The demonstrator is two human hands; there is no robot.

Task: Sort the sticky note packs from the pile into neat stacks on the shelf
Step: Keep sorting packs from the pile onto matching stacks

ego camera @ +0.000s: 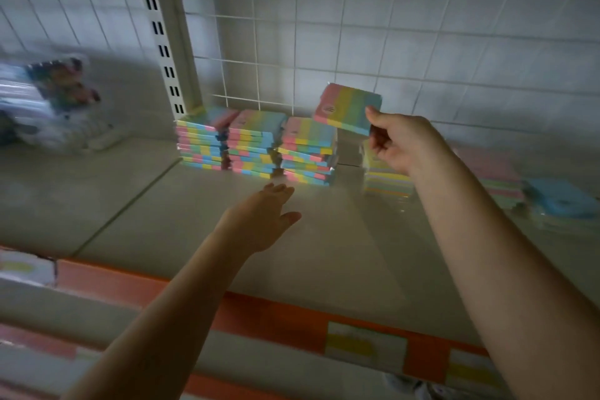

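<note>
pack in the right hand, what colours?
Pastel stripes, pink through yellow and green to blue, on the held pack; head view.

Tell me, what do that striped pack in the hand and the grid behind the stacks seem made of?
The striped pack, held by the right hand, looks like layered pastel paper, probably in clear film: the stacked packs' edges glint. The grid looks like thin white-coated metal wire, though plastic cannot be ruled out.

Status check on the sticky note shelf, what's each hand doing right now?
Right hand pinching one striped pack, held above the third stack. Left hand open, reaching toward the stacks, holding nothing. Nothing blocking the drop.
</note>
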